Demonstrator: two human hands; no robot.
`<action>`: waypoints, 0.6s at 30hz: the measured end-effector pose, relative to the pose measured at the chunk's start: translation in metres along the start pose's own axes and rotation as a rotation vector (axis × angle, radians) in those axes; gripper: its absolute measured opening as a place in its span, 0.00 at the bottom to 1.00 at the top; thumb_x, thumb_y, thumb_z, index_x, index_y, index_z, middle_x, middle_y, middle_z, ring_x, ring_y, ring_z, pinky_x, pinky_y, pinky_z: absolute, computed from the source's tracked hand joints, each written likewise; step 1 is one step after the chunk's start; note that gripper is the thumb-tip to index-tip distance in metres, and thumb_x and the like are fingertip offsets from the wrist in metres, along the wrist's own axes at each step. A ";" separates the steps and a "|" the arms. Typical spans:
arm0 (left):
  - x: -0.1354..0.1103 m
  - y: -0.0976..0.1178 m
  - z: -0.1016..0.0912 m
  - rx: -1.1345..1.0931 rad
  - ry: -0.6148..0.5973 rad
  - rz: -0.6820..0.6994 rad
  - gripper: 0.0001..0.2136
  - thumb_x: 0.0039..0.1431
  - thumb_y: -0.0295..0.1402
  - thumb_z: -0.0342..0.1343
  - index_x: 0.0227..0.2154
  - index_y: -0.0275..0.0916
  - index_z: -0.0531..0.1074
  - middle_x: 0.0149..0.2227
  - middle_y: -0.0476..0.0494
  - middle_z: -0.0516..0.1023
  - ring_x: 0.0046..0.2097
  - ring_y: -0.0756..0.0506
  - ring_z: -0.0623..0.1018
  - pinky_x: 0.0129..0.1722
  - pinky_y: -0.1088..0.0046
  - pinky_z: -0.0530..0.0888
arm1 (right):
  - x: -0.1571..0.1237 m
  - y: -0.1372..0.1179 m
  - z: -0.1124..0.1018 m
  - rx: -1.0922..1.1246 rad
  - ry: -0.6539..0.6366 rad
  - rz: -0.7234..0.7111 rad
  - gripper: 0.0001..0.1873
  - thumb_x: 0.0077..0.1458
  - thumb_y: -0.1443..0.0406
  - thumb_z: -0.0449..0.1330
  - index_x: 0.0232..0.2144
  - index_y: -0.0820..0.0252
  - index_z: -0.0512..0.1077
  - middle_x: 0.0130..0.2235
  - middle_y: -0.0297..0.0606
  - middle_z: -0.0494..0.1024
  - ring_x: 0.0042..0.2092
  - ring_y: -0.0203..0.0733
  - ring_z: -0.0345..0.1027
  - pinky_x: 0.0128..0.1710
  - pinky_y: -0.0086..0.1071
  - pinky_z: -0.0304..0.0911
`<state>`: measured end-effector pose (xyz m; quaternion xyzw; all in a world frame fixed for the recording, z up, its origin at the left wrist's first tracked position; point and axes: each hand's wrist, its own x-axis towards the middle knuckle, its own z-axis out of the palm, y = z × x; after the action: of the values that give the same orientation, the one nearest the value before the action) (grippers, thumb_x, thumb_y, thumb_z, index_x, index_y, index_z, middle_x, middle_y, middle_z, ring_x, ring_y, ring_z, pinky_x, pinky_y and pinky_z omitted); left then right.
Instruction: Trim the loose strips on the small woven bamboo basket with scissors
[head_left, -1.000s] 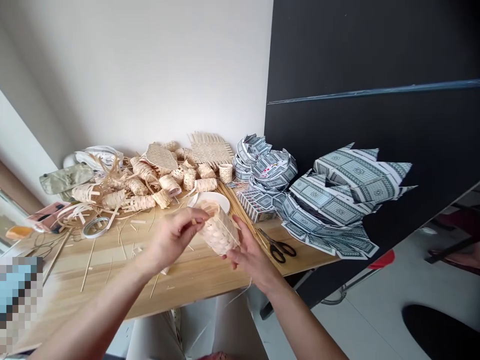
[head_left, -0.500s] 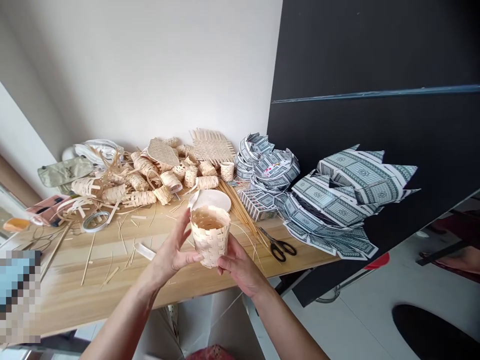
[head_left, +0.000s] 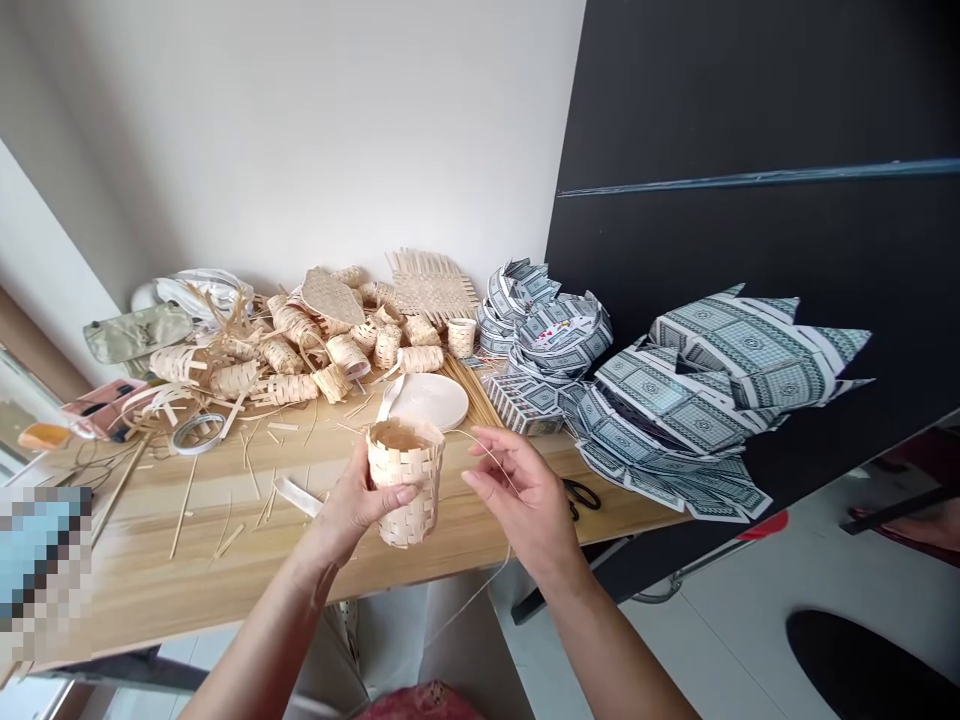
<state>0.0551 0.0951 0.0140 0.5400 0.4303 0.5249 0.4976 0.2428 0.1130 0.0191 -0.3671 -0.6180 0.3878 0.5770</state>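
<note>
The woven strip cup (head_left: 401, 482) was what I had in view, sitting upright in my left hand (head_left: 352, 508) just above the front part of the table. It wasn't touching the wood. My left fingers were wrapped around its side, with the thumb (head_left: 399, 495) lying across the weave, so that hand had a proper grip. A thin strand (head_left: 489, 452) ran from around the cup's rim toward my right hand (head_left: 525, 495), then hung down past the table edge. My right fingers were apart and loosely curled, clear of the cup. I honestly can't tell whether thumb and forefinger had hold of the strand or it was only passing by them.

My read was that the weaving was at the finishing stage, with the strand being dealt with at the rim. The next move seemed to call for drawing it snug and securing it there.

Just past the cup were a white round plate (head_left: 427, 400) and a bundle of thin sticks (head_left: 466, 390). A small finished-looking woven cup (head_left: 462, 337) stood behind them, beside a woven mat (head_left: 433, 287). Off to the left sat a heap of woven pieces (head_left: 285, 355) and a tape roll (head_left: 199, 434). To the right, scissors (head_left: 582, 494) lay by folded card-patterned paper pieces (head_left: 712, 400).
</note>
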 end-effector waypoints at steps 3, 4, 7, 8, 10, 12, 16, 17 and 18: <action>0.000 -0.001 0.001 0.070 -0.003 0.023 0.33 0.42 0.44 0.64 0.50 0.36 0.61 0.47 0.36 0.72 0.48 0.38 0.73 0.44 0.62 0.72 | 0.007 -0.008 0.002 -0.023 -0.023 -0.035 0.14 0.47 0.64 0.62 0.39 0.55 0.72 0.32 0.33 0.70 0.29 0.34 0.63 0.30 0.29 0.62; 0.000 -0.001 0.001 0.098 -0.005 0.038 0.33 0.42 0.44 0.64 0.50 0.36 0.61 0.47 0.36 0.72 0.48 0.37 0.73 0.45 0.62 0.72 | 0.009 -0.009 0.002 -0.017 -0.036 -0.046 0.13 0.47 0.64 0.62 0.38 0.56 0.73 0.31 0.33 0.70 0.29 0.34 0.63 0.29 0.28 0.62; 0.001 -0.003 0.001 0.190 -0.003 0.113 0.33 0.43 0.45 0.64 0.50 0.36 0.60 0.48 0.35 0.72 0.49 0.37 0.73 0.47 0.61 0.71 | 0.013 -0.012 0.003 0.004 -0.054 -0.121 0.05 0.49 0.64 0.61 0.31 0.57 0.75 0.30 0.34 0.72 0.31 0.35 0.65 0.30 0.28 0.62; 0.001 -0.005 0.000 0.226 0.011 0.151 0.34 0.44 0.45 0.63 0.51 0.36 0.58 0.49 0.34 0.71 0.50 0.37 0.72 0.48 0.61 0.71 | 0.013 -0.013 0.003 0.014 -0.046 -0.140 0.05 0.50 0.64 0.60 0.28 0.58 0.75 0.29 0.34 0.73 0.30 0.35 0.66 0.29 0.28 0.62; 0.001 -0.009 -0.002 0.358 0.076 0.250 0.36 0.45 0.44 0.63 0.55 0.37 0.53 0.53 0.32 0.68 0.53 0.37 0.70 0.51 0.59 0.69 | 0.012 -0.013 0.003 0.049 -0.004 -0.119 0.06 0.50 0.64 0.60 0.26 0.58 0.75 0.26 0.34 0.73 0.27 0.34 0.65 0.26 0.28 0.62; 0.002 -0.014 -0.006 0.590 0.152 0.375 0.36 0.47 0.40 0.62 0.57 0.39 0.51 0.56 0.32 0.65 0.56 0.37 0.68 0.53 0.57 0.67 | 0.010 -0.011 0.003 0.111 0.030 -0.044 0.05 0.49 0.64 0.61 0.26 0.59 0.76 0.22 0.32 0.73 0.23 0.33 0.63 0.23 0.28 0.61; 0.002 -0.017 -0.012 0.991 0.194 0.620 0.35 0.49 0.33 0.62 0.58 0.42 0.50 0.55 0.34 0.65 0.57 0.37 0.66 0.55 0.57 0.67 | 0.010 -0.005 0.002 0.253 0.048 0.064 0.07 0.47 0.62 0.63 0.26 0.60 0.77 0.20 0.34 0.74 0.21 0.32 0.62 0.21 0.28 0.58; 0.001 -0.016 -0.013 1.030 0.191 0.662 0.36 0.49 0.33 0.61 0.58 0.42 0.49 0.55 0.34 0.66 0.57 0.37 0.67 0.54 0.57 0.68 | 0.011 -0.005 0.001 0.278 0.062 0.082 0.08 0.46 0.61 0.63 0.25 0.60 0.77 0.20 0.34 0.74 0.21 0.32 0.62 0.21 0.28 0.57; 0.001 -0.015 -0.014 1.055 0.190 0.696 0.35 0.50 0.32 0.61 0.59 0.41 0.48 0.54 0.34 0.66 0.56 0.37 0.67 0.54 0.57 0.68 | 0.012 -0.006 0.000 0.301 0.084 0.100 0.08 0.45 0.60 0.64 0.25 0.60 0.78 0.20 0.35 0.74 0.21 0.32 0.61 0.21 0.28 0.57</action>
<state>0.0426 0.0992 -0.0018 0.7716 0.4726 0.4190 -0.0750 0.2422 0.1210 0.0290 -0.3227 -0.5092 0.4884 0.6310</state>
